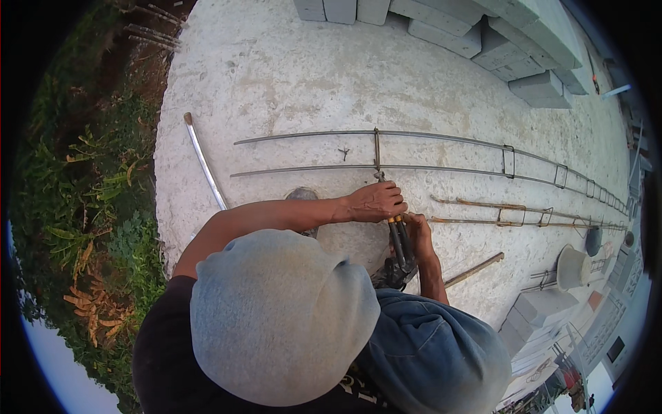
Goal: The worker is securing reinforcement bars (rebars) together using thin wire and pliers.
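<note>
Low over the pale concrete slab (303, 90), my left hand (376, 201) is closed round the upper part of a pair of pliers with black and yellow handles (400, 241). The fingers of my right hand (419, 234) curl against those handles. At the pliers' front end, partly covered by my left hand, is the spot where a wire stirrup (377, 148) meets the nearer of two long steel bars (296, 170). The stirrup spans both bars. More stirrups (509, 162) sit along them to the right. A scrap of bent wire (344, 153) lies between the bars.
A second, rusty bar frame (476, 203) lies to the right, with a brown rod (474, 270) nearer me. A shiny metal pipe (201, 155) rests on the left. Grey blocks (448, 24) are stacked at the far side. Beyond the slab's left edge grow plants (103, 186).
</note>
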